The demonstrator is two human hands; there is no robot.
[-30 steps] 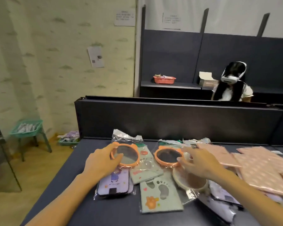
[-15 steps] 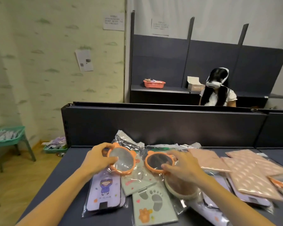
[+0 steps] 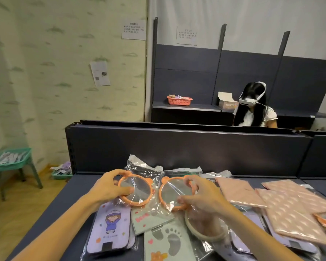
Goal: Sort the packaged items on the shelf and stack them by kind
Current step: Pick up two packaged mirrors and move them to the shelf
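Two round orange-rimmed mirrors in clear bags are lifted side by side above the pile. My left hand (image 3: 109,187) grips the left mirror (image 3: 137,189) by its left rim. My right hand (image 3: 199,194) grips the right mirror (image 3: 172,191) by its right rim. Under them on the dark shelf (image 3: 72,200) lie a purple cartoon case (image 3: 111,227), green footprint cards (image 3: 167,240), a cream-rimmed mirror (image 3: 201,228) and pink patterned packets (image 3: 290,210).
The shelf's dark back panel (image 3: 186,149) rises just behind the pile. A person with a headset (image 3: 254,108) sits beyond it. A teal basket on a stool (image 3: 11,161) stands on the floor at left. A red basket (image 3: 179,100) rests on the far shelf.
Both mirrors have been raised off the pile and tilted up, and my hands now hold them closer together. The view has tilted upward.
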